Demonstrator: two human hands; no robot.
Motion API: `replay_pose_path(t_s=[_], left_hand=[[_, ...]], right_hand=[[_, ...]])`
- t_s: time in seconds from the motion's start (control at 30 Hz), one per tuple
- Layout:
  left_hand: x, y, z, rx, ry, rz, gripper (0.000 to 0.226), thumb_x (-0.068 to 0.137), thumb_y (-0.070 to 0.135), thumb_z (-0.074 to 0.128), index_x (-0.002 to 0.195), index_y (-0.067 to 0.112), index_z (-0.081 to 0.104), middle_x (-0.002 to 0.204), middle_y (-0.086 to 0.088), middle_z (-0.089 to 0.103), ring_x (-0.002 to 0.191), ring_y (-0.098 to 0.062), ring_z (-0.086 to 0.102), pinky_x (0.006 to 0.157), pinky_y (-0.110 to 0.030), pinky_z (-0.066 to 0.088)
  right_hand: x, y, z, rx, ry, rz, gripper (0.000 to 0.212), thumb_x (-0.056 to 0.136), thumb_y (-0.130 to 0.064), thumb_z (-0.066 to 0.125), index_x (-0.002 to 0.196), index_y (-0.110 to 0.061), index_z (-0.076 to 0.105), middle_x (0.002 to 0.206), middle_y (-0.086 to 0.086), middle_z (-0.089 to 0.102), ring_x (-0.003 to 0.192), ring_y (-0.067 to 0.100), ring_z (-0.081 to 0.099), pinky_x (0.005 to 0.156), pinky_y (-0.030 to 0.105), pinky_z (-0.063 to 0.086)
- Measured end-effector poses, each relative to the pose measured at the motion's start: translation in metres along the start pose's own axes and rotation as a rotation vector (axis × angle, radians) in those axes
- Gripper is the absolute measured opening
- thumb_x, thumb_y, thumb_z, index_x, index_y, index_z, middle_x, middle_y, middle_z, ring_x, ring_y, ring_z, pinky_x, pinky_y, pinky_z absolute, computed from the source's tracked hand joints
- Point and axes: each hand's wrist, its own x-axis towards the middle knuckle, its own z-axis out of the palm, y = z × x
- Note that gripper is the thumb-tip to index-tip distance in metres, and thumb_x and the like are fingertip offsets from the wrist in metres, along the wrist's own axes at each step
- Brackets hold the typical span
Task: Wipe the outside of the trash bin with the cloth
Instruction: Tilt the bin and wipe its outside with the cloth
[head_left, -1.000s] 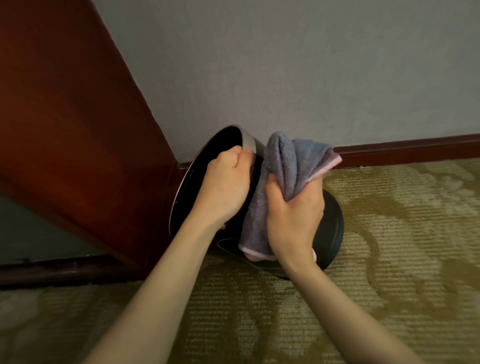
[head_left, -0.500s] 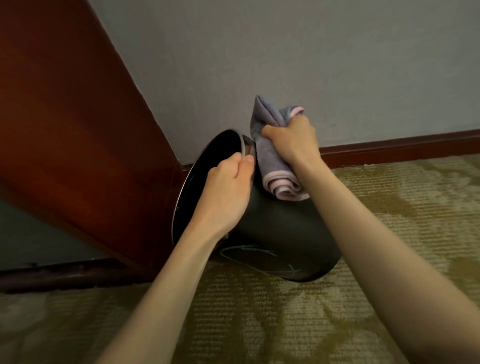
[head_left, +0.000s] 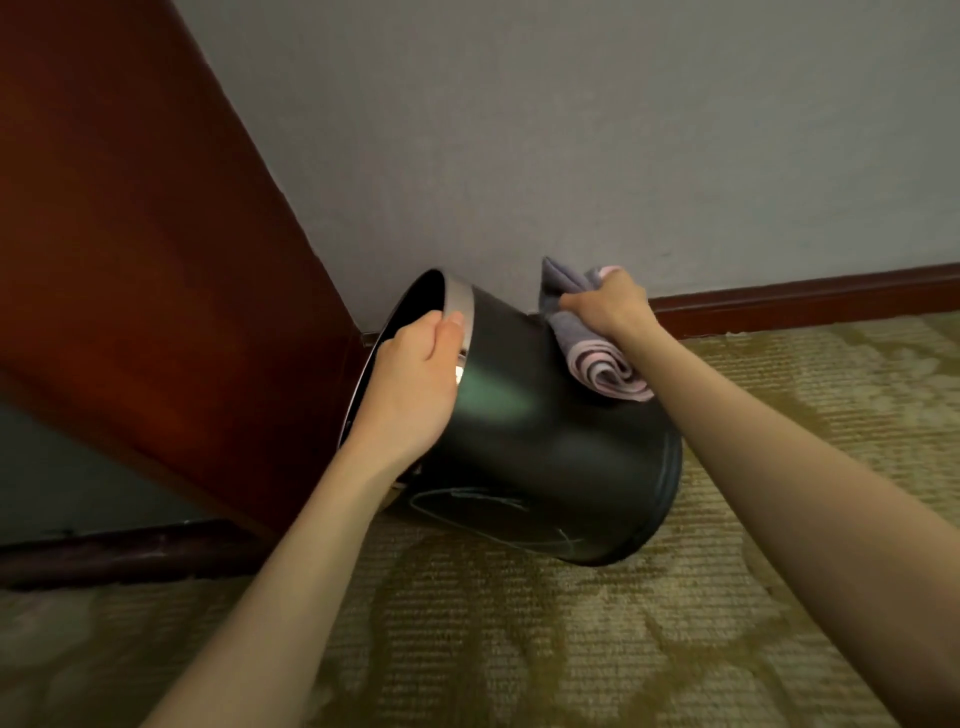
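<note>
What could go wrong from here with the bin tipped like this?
The trash bin is tilted, steadied by the left hand at the rim; it may slip or roll. The right hand holds the cloth bunched near the wall, so knuckles could scrape it.

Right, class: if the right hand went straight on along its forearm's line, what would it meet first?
Probably the grey wall behind the trash bin, past the cloth it grips; depth is unclear.
</note>
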Motion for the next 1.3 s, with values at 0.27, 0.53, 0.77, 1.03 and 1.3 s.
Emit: replay_pose_path(t_s=[0.27, 0.53, 0.77, 1.03, 1.3], left_hand=[[0.009, -0.026, -0.018, 0.008, 0.061, -0.101, 0.043, 0.097, 0.031, 0.036, 0.067, 0.000, 0.044, 0.062, -0.005, 0.043, 0.058, -0.017, 0.041, 0.057, -0.035, 0.029], [0.005, -0.034, -0.017, 0.031, 0.121, -0.143, 0.040, 0.097, 0.029, 0.033, 0.065, 0.008, 0.044, 0.061, -0.003, 0.043, 0.062, -0.026, 0.043, 0.058, -0.038, 0.031], [0.019, -0.030, -0.011, 0.053, 0.192, -0.139, 0.038, 0.097, 0.024, 0.036, 0.061, 0.015, 0.043, 0.076, -0.024, 0.056, 0.078, -0.038, 0.053, 0.061, -0.037, 0.029], [0.026, -0.031, -0.017, 0.103, 0.162, -0.131, 0.042, 0.098, 0.023, 0.036, 0.056, 0.018, 0.038, 0.069, -0.010, 0.052, 0.071, -0.024, 0.044, 0.057, -0.036, 0.024], [0.026, -0.035, -0.023, 0.127, 0.115, -0.130, 0.042, 0.099, 0.028, 0.033, 0.063, 0.011, 0.046, 0.062, -0.002, 0.047, 0.064, -0.022, 0.044, 0.055, -0.037, 0.028]], right_hand=[[-0.013, 0.043, -0.012, -0.149, 0.137, 0.161, 0.058, 0.079, -0.039, 0.067, 0.120, -0.001, 0.051, 0.122, 0.024, 0.056, 0.107, 0.041, 0.055, 0.079, 0.037, 0.043], [-0.056, -0.004, 0.014, -0.223, 0.296, -0.035, 0.047, 0.081, -0.038, 0.060, 0.115, -0.006, 0.053, 0.115, 0.019, 0.061, 0.104, 0.041, 0.057, 0.079, 0.038, 0.043], [-0.106, -0.056, 0.048, -0.045, 0.326, -0.318, 0.046, 0.079, -0.040, 0.061, 0.114, -0.011, 0.048, 0.114, 0.012, 0.056, 0.099, 0.042, 0.057, 0.079, 0.045, 0.045], [-0.103, -0.042, 0.045, 0.004, 0.290, -0.435, 0.047, 0.078, -0.037, 0.064, 0.114, -0.009, 0.051, 0.109, 0.013, 0.058, 0.095, 0.038, 0.058, 0.073, 0.040, 0.045], [-0.078, 0.009, 0.016, -0.093, 0.312, -0.259, 0.046, 0.078, -0.038, 0.066, 0.109, -0.007, 0.053, 0.106, 0.016, 0.062, 0.092, 0.037, 0.060, 0.067, 0.034, 0.040]])
